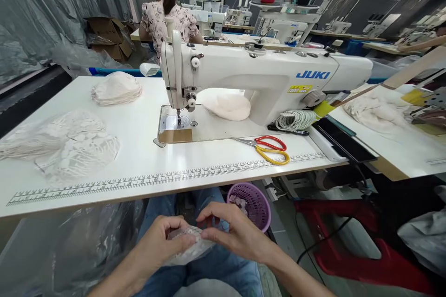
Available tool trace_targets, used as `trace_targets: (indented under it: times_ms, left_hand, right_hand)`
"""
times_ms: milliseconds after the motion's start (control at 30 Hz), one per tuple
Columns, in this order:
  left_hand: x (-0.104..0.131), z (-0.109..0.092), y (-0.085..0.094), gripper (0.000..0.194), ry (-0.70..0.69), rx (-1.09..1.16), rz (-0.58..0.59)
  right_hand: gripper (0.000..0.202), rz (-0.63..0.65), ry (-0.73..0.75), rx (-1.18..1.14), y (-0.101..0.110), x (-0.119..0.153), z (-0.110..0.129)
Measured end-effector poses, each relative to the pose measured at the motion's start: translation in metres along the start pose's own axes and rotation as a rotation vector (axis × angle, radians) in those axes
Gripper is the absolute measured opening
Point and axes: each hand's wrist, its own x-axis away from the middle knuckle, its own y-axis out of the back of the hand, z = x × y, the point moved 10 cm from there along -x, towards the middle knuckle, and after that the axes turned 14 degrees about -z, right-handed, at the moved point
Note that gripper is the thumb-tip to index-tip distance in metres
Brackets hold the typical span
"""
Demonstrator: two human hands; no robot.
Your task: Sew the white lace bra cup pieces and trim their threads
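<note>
Over my lap, my left hand [174, 239] pinches a piece of white lace fabric [191, 251] between thumb and fingers. My right hand [232, 232] grips the other edge of the same piece, its thumb and forefinger closed on it. Beyond the table edge stands a white JUKI sewing machine [272, 67]; under its arm lies a pale padded cup-shaped piece [228, 106]. Left on the table are a heap of white lace pieces [80, 148] and a stack of cream cup-shaped pieces [116, 87].
Scissors with red and yellow handles [270, 148] lie near the front edge, by a printed ruler strip [153, 179]. A coiled white cord [295, 120] sits right. Below are a purple basket [263, 209] and a red stool [334, 260]. A person [167, 14] sits beyond.
</note>
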Motion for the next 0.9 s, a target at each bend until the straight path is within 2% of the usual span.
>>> trace_targets:
  times_ms: [100, 200, 267, 367, 467, 567, 700, 800, 900]
  left_hand:
    - [-0.003, 0.004, -0.005, 0.043, 0.003, -0.066, 0.008]
    - [-0.003, 0.012, -0.007, 0.043, 0.03, -0.08, 0.013]
    - [-0.002, 0.016, -0.008, 0.042, 0.053, -0.071, 0.027]
    - [0.0, 0.02, -0.005, 0.04, 0.074, -0.067, 0.024]
    - [-0.001, 0.023, -0.004, 0.042, 0.11, -0.053, 0.025]
    - [-0.004, 0.027, -0.006, 0.044, 0.128, -0.058, 0.028]
    - [-0.007, 0.035, -0.005, 0.046, 0.136, -0.094, 0.0]
    - [-0.006, 0.04, -0.004, 0.047, 0.175, -0.091, -0.007]
    - [-0.004, 0.042, -0.004, 0.05, 0.199, -0.072, 0.009]
  right_hand:
    - [0.016, -0.034, 0.141, 0.065, -0.002, -0.005, 0.018]
    - [0.008, 0.018, 0.19, 0.092, -0.014, -0.011, 0.019]
    - [0.007, 0.015, 0.156, 0.085, -0.016, -0.015, 0.009]
    - [0.013, -0.057, 0.054, 0.062, -0.006, -0.017, -0.011]
    - [0.015, -0.07, 0.022, 0.041, -0.001, -0.013, -0.015]
    - [0.009, 0.009, 0.141, 0.068, -0.009, -0.006, 0.001]
    - [0.017, 0.095, 0.306, 0.298, -0.024, 0.0, 0.01]
    - [0.012, 0.065, 0.327, 0.414, -0.025, -0.001, 0.003]
    - [0.01, 0.071, 0.311, 0.421, -0.026, -0.001, -0.002]
